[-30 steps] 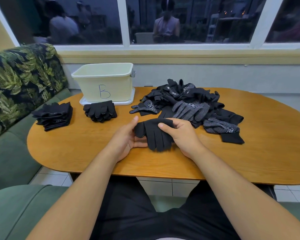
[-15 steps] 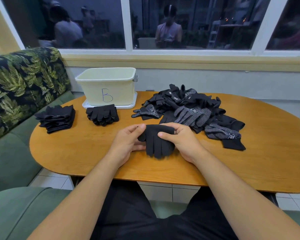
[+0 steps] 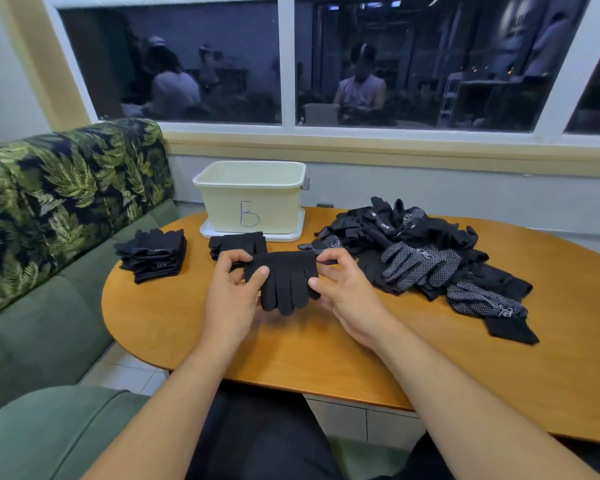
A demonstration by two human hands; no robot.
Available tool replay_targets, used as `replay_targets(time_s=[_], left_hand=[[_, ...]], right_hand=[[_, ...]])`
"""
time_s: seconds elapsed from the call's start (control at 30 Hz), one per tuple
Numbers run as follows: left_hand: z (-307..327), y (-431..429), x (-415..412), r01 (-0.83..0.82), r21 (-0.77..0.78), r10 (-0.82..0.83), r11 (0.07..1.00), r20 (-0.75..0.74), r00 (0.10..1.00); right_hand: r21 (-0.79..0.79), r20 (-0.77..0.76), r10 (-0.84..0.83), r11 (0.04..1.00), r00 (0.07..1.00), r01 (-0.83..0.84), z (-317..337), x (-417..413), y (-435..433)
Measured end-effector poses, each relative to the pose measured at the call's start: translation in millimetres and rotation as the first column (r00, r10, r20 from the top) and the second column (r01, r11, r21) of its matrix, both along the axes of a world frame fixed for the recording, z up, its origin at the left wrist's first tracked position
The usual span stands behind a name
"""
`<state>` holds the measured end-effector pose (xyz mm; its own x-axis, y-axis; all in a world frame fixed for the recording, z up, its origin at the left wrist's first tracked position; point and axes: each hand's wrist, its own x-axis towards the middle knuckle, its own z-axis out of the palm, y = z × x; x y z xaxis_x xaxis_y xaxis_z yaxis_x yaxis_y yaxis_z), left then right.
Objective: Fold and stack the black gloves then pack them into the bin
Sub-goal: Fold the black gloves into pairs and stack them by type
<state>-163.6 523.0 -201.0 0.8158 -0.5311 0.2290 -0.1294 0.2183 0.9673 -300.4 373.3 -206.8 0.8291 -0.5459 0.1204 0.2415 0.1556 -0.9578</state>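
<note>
A folded black glove (image 3: 286, 285), plain knit with its fingers pointing toward the person, is held over the wooden table (image 3: 326, 362). The left hand (image 3: 229, 299) and right hand (image 3: 347, 296) pinch its opposite edges. Beyond it stands the cream bin (image 3: 253, 199).

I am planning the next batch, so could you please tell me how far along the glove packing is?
Done: two folded stacks, the larger stack and a smaller stack before the bin. In hand: the left hand and right hand pinch one glove. Left: the loose pile needs folding, and no gloves show above the bin's rim.
</note>
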Motion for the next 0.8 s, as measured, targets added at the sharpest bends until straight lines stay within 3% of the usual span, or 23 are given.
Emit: replay_targets(time_s=[0.37,0.47,0.57,0.8], left_hand=[[1,24,52,-0.171,0.157,0.142,0.973,0.179,0.974],[27,15,81,-0.128,0.171,0.105,0.977,0.139,0.985],[51,-1,115,-0.076,0.245,0.048,0.966,0.118,0.992],[41,-29,164,-0.143,0.487,0.061,0.862,0.182,0.981]], right_hand=[[-0.04,-0.229,-0.026,0.999,0.973,0.017,28,67,28],[-0.035,-0.24,-0.063,0.998,0.969,0.056,45,103,20],[-0.006,-0.263,-0.067,0.998,0.963,0.068,59,141,4],[0.042,-0.356,-0.086,0.993,0.931,0.108,57,193,-19]])
